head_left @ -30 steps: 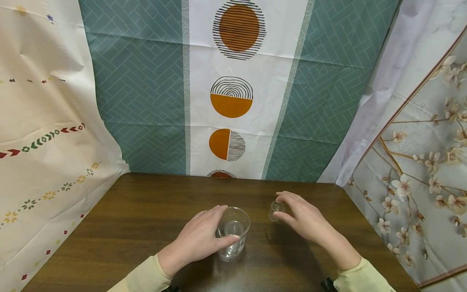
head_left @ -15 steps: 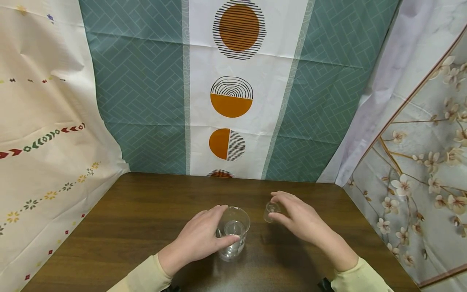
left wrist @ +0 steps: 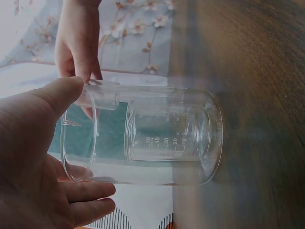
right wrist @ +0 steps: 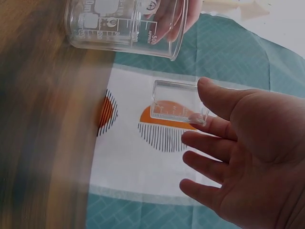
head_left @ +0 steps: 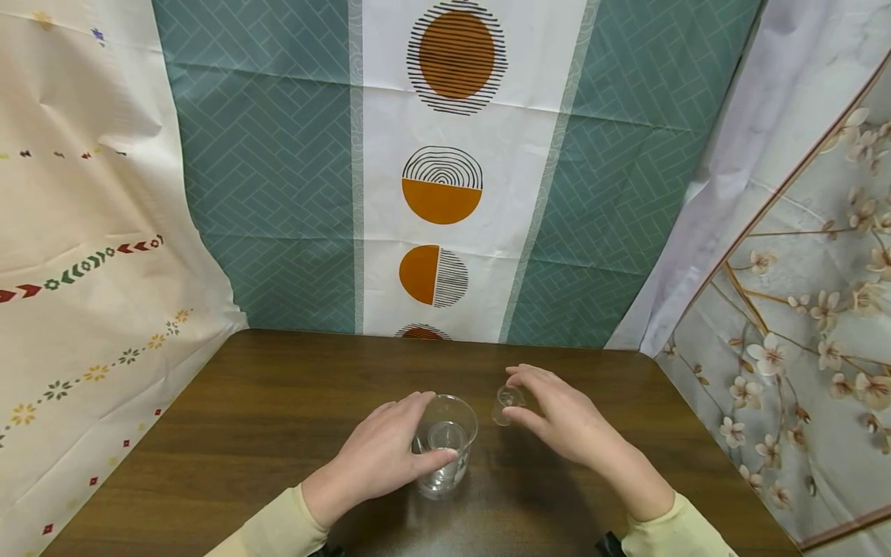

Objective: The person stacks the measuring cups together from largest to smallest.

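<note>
A large clear glass beaker (head_left: 445, 483) stands upright on the table, and my left hand (head_left: 379, 452) grips it near the rim, thumb on one side and fingers round the other. Inside it sits a smaller graduated beaker (left wrist: 167, 143), near the bottom. My right hand (head_left: 571, 418) pinches a tiny clear beaker (right wrist: 174, 101) by its rim between thumb and index finger; the other fingers are spread apart. This tiny beaker is upright in the air, to the right of the large beaker and apart from it.
The brown wooden table (head_left: 292, 387) ends at a teal and white patterned cloth (head_left: 438, 232) behind. Cream cloth (head_left: 104, 325) hangs on the left, and a floral cloth (head_left: 800, 348) on the right.
My right hand has moved left with the tiny beaker, closer to the large one. The left hand and the large beaker have stayed in place.
</note>
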### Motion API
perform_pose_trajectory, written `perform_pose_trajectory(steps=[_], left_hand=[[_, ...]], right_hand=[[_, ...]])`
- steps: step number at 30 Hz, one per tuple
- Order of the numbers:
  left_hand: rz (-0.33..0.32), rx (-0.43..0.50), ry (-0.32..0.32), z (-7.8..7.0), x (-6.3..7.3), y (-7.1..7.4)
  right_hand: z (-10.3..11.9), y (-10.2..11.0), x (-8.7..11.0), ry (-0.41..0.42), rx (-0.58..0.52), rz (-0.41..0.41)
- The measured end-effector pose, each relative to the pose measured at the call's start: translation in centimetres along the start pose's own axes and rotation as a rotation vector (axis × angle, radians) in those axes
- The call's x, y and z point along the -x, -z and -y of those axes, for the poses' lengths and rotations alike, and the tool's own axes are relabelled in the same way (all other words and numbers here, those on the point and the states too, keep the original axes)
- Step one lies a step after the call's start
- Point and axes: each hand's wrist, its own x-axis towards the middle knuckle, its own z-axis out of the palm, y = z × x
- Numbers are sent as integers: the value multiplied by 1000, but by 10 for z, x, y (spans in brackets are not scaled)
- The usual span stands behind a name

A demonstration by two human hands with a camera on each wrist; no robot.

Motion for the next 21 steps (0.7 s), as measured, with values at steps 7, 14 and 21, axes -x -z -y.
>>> perform_pose_trajectory(steps=[7, 14, 21], left_hand=[[7, 8, 3, 1, 0, -1], [5, 5, 4, 1, 0, -1], [2, 4, 1, 2, 0, -1]], right_hand=[[5, -3, -2, 6, -6, -3], [8, -4, -4, 21, 1, -14], [13, -5, -7, 29, -11, -10]])
